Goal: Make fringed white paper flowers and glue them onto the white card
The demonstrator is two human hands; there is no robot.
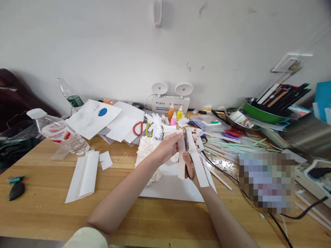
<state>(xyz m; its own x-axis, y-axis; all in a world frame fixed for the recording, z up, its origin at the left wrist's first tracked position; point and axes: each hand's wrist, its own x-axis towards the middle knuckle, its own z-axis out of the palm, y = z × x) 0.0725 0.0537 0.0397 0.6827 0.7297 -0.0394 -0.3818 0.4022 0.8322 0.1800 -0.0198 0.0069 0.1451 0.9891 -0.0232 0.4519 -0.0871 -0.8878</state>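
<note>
The left hand (169,148) pinches the top end of a white paper strip (181,158), which hangs over the white sheet (178,189) on the wooden table (129,220); the right hand (190,170) is clamped on the scissors (187,140), their blades upright between that strip and a second strip (199,167) slanting over the right wrist, though how far the blades stand apart I cannot tell. Wood shows in a broad band from the sheet's near edge to the table's front edge, and leftward to the folded paper (86,179). Room is tighter ahead and to the right: white crumbs (146,148) beside the left forearm, a glue gun (198,144) just beyond the second strip, then scattered straws (224,148) and a black cable (223,172)
</note>
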